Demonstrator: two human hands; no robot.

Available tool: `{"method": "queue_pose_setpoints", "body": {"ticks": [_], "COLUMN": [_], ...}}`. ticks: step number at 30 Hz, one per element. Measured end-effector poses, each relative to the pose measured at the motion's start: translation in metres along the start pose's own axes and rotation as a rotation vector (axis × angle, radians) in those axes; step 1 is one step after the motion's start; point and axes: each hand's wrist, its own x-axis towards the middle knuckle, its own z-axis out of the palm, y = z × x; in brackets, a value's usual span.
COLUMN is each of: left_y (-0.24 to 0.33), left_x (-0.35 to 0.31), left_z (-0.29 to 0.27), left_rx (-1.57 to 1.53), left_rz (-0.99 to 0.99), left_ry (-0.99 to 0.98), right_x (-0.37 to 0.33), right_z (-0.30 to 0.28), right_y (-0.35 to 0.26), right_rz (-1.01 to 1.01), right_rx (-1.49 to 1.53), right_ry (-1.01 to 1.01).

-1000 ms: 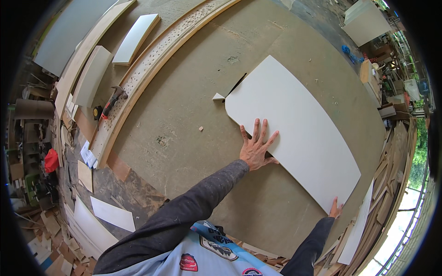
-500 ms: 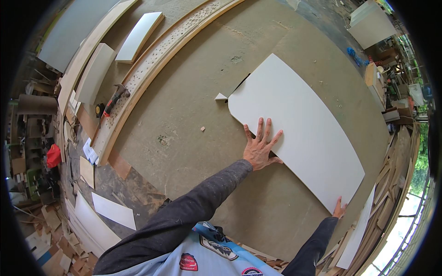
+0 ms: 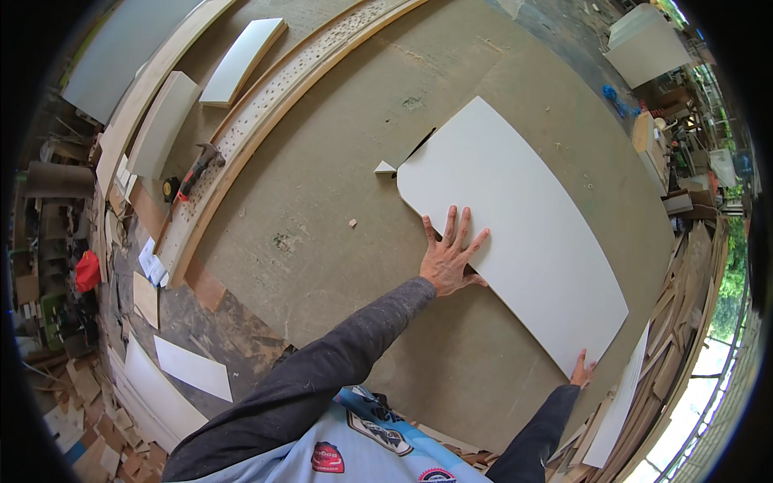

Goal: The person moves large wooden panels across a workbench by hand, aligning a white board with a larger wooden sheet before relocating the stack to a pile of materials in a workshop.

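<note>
A large white panel [image 3: 515, 209] with one curved long side and a rounded left corner lies slanted across the grey-brown work surface [image 3: 346, 282]. My left hand [image 3: 448, 259] rests on its straight near edge, fingers spread over the white face and thumb off the edge. At the panel's near right corner is my right hand [image 3: 580, 372], its fingers closed over the corner; part of that hand is hidden. A small white triangular offcut [image 3: 385, 167] sits just off the panel's left end, beside a dark gap under the edge.
To the left runs a long, hole-dotted wooden strip [image 3: 258, 121] with a claw hammer [image 3: 197, 171] and a tape measure [image 3: 170, 189] near it. White boards [image 3: 241, 64] lie beyond. Stacked wood strips [image 3: 672, 322] line the right side; scraps [image 3: 105, 427] heap at lower left.
The whole view has shifted slightly. Both hands keep the same places on the white panel, whose right end appears a little farther left and nearer.
</note>
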Motion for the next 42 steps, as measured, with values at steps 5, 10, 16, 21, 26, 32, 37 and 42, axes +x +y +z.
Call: {"method": "queue_pose_setpoints", "body": {"ticks": [5, 10, 16, 21, 26, 32, 37, 42], "left_y": [-0.001, -0.002, -0.008, -0.015, -0.018, -0.024, -0.028, -0.035], "left_x": [-0.001, -0.002, -0.008, -0.012, -0.014, -0.017, -0.019, -0.023], "left_z": [-0.001, -0.001, -0.006, -0.007, -0.009, -0.01, -0.011, -0.011], "left_rx": [-0.008, -0.006, 0.007, 0.011, 0.01, 0.033, 0.022, 0.021], "left_rz": [0.009, 0.043, 0.064, 0.084, 0.1, 0.117, 0.133, 0.142], "left_ry": [-0.015, -0.001, -0.009, -0.013, -0.022, -0.027, -0.042, -0.044], "right_x": [-0.026, -0.04, -0.069, -0.093, -0.11, -0.123, -0.139, -0.16], "right_z": [-0.007, -0.007, -0.01, -0.01, -0.011, -0.007, -0.006, -0.01], "right_y": [-0.006, 0.008, 0.009, 0.013, 0.018, 0.026, 0.029, 0.019], "right_rz": [0.029, 0.008, 0.12, 0.148, 0.146, 0.204, 0.197, 0.223], "right_rx": [-0.005, 0.111, -0.126, -0.089, -0.08, -0.195, -0.185, -0.171], "right_ry": [0.041, 0.123, 0.055, 0.041, 0.043, 0.01, 0.021, 0.021]}}
